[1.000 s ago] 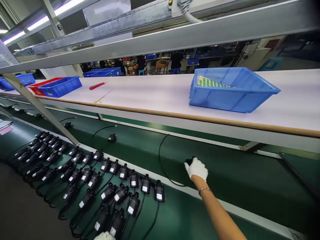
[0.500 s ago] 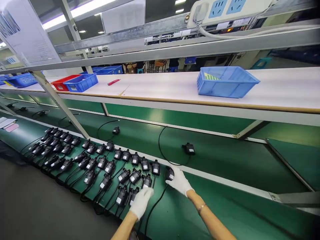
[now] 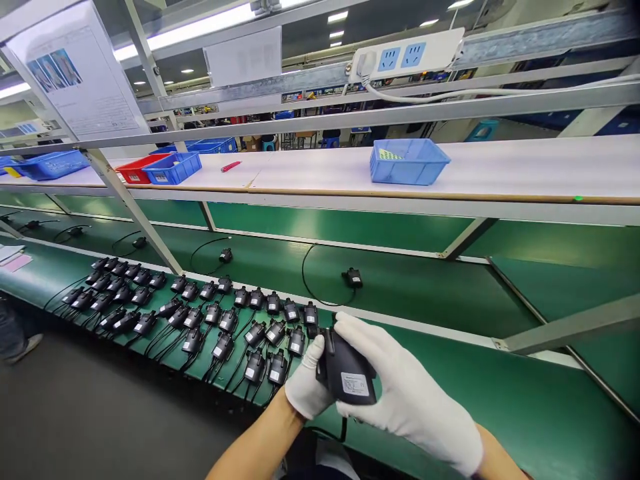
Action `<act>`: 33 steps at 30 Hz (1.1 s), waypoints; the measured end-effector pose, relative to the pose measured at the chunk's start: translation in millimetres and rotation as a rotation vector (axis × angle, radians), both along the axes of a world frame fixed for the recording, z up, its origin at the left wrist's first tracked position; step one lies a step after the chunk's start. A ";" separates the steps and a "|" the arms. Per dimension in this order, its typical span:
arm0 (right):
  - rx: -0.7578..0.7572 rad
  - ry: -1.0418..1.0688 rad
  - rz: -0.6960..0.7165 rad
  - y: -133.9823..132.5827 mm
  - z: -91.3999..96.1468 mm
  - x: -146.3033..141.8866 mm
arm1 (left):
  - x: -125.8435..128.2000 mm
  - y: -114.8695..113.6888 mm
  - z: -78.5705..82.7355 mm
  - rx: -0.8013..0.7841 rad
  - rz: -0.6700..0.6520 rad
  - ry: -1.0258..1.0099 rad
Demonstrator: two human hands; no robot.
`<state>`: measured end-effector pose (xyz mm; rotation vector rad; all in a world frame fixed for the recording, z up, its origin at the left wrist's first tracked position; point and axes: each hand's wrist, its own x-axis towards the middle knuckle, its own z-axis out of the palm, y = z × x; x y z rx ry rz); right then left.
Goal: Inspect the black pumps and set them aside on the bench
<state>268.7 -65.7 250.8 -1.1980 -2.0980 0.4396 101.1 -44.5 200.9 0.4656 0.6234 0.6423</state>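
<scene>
Both my hands wear white gloves and hold one black power adapter [image 3: 347, 375] close in front of me, its white label facing up. My right hand [image 3: 400, 393] wraps around it from the right and above. My left hand [image 3: 309, 387] grips its left end, thumb on top. A black cord hangs down from the adapter. Just beyond, several rows of the same black adapters [image 3: 200, 313] lie on the green bench [image 3: 450, 380]. One more adapter [image 3: 353, 277] with a looped cord lies on the green conveyor belt [image 3: 425, 293] behind.
Another adapter [image 3: 225, 255] sits further left on the belt. A white shelf [image 3: 525, 167] above carries a blue bin [image 3: 407, 161], a red and a blue bin [image 3: 160, 168] and a red tool [image 3: 231, 165]. A power strip [image 3: 405, 57] hangs on the overhead rail. A diagonal metal strut [image 3: 135, 207] crosses at left.
My right hand left the belt, came to the end of the adapter row and lifted one adapter towards me. My left hand rose and joined it on the adapter.
</scene>
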 end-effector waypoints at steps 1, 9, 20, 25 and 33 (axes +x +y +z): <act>0.023 0.013 -0.014 -4.4 -2.7 1.0 | -1.5 -4.2 5.0 0.049 0.027 0.033; -0.198 0.152 -0.090 -23.0 -43.1 -2.8 | -10.1 -31.9 16.8 0.823 0.429 0.612; -0.180 0.425 -0.033 -18.5 -40.4 -16.2 | -34.0 -55.0 61.0 1.079 0.172 0.730; -0.150 0.371 -0.067 -19.1 -43.9 -13.6 | -38.6 -52.3 79.5 0.958 0.068 0.753; -0.111 0.380 -0.049 -20.7 -43.6 -15.3 | -35.6 -55.6 66.5 0.868 0.066 0.660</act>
